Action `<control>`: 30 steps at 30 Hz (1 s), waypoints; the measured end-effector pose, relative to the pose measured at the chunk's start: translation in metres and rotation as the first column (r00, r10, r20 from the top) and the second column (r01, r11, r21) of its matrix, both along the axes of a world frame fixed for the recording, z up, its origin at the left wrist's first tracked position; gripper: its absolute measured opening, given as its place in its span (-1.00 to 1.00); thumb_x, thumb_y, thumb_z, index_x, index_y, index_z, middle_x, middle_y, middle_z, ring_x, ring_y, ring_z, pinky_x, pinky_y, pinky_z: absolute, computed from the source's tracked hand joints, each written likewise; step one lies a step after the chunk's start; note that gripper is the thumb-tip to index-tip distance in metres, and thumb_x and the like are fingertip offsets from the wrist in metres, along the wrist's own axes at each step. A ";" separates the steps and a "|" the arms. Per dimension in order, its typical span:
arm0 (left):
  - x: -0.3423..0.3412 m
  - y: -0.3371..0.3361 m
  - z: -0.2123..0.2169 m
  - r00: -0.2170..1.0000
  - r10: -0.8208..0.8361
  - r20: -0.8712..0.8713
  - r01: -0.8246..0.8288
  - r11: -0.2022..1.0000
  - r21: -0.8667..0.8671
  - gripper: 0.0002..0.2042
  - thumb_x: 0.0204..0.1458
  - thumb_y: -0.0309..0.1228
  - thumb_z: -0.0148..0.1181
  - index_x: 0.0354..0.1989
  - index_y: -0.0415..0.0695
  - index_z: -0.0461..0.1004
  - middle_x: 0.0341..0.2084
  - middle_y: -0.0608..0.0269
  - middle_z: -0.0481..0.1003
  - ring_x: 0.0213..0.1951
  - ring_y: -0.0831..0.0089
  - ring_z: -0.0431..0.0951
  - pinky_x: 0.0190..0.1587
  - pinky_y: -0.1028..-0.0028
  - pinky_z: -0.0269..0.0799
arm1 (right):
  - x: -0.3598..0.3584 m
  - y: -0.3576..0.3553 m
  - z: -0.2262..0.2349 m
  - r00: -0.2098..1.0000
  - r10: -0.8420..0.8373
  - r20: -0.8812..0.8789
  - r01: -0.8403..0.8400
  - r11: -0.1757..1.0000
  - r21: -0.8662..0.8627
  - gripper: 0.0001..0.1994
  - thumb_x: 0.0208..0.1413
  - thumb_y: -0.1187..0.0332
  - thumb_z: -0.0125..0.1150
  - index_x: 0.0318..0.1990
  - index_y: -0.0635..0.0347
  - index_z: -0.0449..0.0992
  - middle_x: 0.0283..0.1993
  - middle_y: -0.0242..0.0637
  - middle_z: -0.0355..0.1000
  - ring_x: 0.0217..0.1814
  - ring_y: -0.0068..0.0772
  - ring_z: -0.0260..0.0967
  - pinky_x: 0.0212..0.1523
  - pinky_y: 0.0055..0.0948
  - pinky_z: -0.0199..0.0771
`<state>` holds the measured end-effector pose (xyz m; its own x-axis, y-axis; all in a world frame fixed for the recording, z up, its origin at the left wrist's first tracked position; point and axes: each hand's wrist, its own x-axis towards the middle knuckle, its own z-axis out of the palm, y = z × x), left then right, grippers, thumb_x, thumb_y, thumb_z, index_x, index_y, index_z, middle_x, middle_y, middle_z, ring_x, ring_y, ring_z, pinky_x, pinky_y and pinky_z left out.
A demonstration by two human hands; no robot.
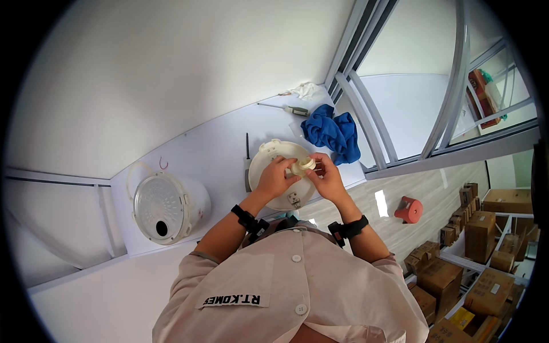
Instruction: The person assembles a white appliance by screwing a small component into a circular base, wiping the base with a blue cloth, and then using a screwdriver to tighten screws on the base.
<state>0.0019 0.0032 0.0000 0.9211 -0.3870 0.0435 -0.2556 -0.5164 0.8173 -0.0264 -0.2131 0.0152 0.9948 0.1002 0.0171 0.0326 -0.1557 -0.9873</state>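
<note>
Between both hands is a small cream ring-shaped plastic part (pixel 304 166), held over a round cream plastic cover (pixel 274 150). My left hand (pixel 277 178) pinches the part's left side with fingers and thumb. My right hand (pixel 327 180) grips it from the right, fingers curled around its edge. Below the hands, a small metal piece (pixel 294 199) shows on the near part of the cover. A tool with a dark shaft and grey handle (pixel 247 174) lies at the cover's left, its handle partly hidden.
A white rounded appliance body (pixel 161 207) lies at left on the white table (pixel 220 134). A screwdriver (pixel 296 110), a blue cloth (pixel 331 134) and crumpled white tissue (pixel 307 90) lie beyond the cover. A red stool (pixel 409 210) and cardboard boxes (pixel 480 234) stand at right.
</note>
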 end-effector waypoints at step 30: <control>-0.003 -0.001 0.003 0.999 0.029 -0.042 -0.031 0.999 -0.032 -0.47 -0.07 -0.35 0.58 0.14 -0.10 0.60 -0.05 0.18 0.54 -0.30 0.24 0.63 -0.17 0.26 0.56 | -0.003 0.019 0.004 0.954 -0.096 0.285 0.160 0.965 -0.209 -0.52 -0.01 0.65 0.46 0.08 0.29 0.44 0.12 -0.02 0.44 0.02 -0.06 0.63 -0.01 -0.28 0.73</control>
<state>-0.0014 0.0023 0.0030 0.9335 -0.3582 0.0170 -0.2058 -0.4964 0.8433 -0.0293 -0.1938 0.0195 0.9605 0.0049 0.2781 0.2574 -0.3948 -0.8820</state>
